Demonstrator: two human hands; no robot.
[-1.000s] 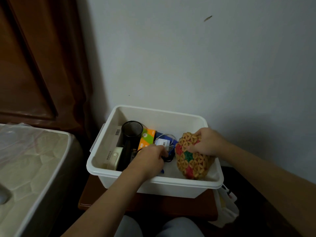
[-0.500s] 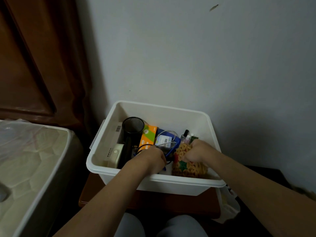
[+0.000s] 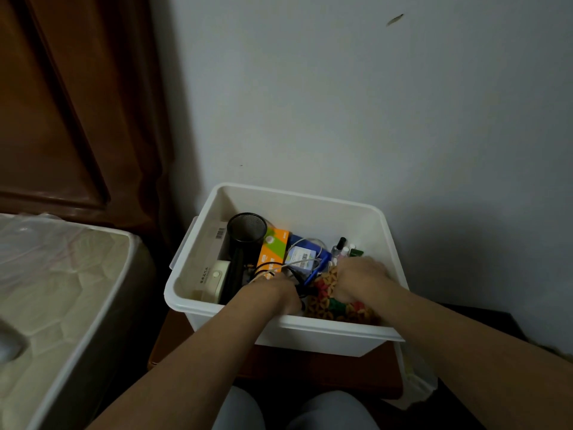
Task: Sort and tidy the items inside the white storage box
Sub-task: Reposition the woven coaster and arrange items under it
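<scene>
Head view, both hands lowered into white storage box point(image 3: 310, 212), right hand point(image 3: 356, 279) pressing woven ball point(image 3: 325, 301)

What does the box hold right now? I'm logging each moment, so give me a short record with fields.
container: white storage box on a brown stand
left side: black hair dryer by a cream device
middle: orange carton, blue box, tangled cables
back right: small bottles
front right: patterned woven pouch
left hand: in the cables, grip hidden
right hand: pressed on the pouch
</scene>
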